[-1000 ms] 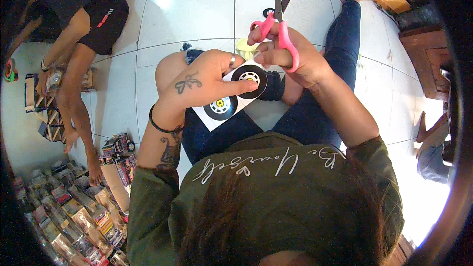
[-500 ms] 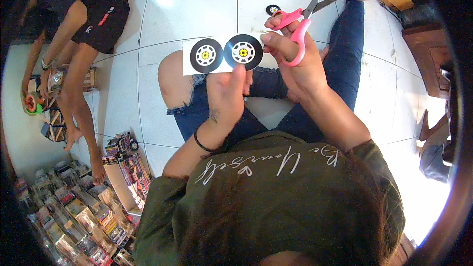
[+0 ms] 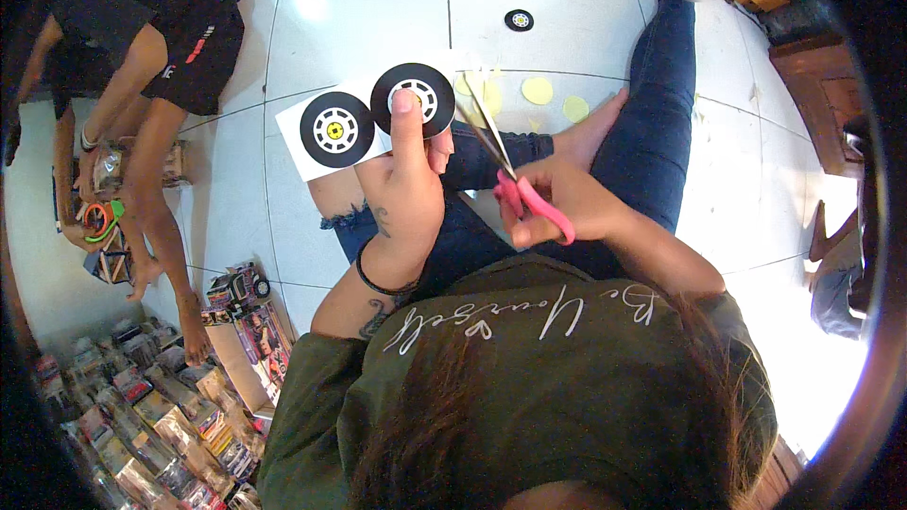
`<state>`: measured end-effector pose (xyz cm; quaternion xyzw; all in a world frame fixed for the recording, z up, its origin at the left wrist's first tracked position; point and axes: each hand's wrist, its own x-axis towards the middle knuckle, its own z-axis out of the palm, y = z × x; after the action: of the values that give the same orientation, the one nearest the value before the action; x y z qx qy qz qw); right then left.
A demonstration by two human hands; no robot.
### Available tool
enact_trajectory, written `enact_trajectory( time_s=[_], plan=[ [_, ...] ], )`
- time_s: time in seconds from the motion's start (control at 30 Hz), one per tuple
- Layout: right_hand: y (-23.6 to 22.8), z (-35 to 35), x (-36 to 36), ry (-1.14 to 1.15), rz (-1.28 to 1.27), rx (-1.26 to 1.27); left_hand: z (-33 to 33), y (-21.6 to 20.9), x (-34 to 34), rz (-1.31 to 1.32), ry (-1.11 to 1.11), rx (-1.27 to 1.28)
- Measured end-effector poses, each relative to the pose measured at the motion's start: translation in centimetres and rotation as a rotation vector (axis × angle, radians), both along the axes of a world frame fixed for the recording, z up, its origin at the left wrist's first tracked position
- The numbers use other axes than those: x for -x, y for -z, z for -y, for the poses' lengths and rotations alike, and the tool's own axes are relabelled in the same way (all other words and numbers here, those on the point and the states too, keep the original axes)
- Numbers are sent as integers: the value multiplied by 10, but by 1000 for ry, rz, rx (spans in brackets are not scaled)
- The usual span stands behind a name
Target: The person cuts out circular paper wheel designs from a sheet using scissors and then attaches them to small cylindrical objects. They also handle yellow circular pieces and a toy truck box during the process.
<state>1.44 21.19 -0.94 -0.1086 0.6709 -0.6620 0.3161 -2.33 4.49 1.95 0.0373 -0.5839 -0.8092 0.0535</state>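
- Currently, left hand (image 3: 404,189) is pinching the wheel-print card (image 3: 364,127), thumb pressing on the right print (image 3: 436,104), fingers behind; card is hanging in front of the left knee (image 3: 333,194).
- Right hand (image 3: 572,198) is gripping pink scissors (image 3: 511,191), blades sitting slightly parted.
- Risk, my guess: blades drifting left could be nicking that print or the pinching fingers.
- Scissors are pointing up-left; card's long axis is running left-right, right end tilting up.

The scissors (image 3: 511,174) have swung down, blades (image 3: 496,138) now beside the wheel sheet (image 3: 369,123). The left hand (image 3: 408,191) has moved it leftward.
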Motion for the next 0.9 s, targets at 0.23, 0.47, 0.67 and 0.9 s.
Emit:
enact_trajectory(
  time_s=[0.23, 0.47, 0.67, 0.9],
  plan=[
    [-22, 8, 21, 77, -44, -92, -5, -4, -11, -10, -42, 106],
    [-25, 9, 21, 60, -31, -159, -6, -6, -13, 22, -32, 152],
    [-26, 11, 19, 95, -26, -155, -12, -10, -14, 38, -110, 173],
    [-22, 19, 15, 213, -86, -84, -6, -12, -14, -39, -31, 210]
  ],
)
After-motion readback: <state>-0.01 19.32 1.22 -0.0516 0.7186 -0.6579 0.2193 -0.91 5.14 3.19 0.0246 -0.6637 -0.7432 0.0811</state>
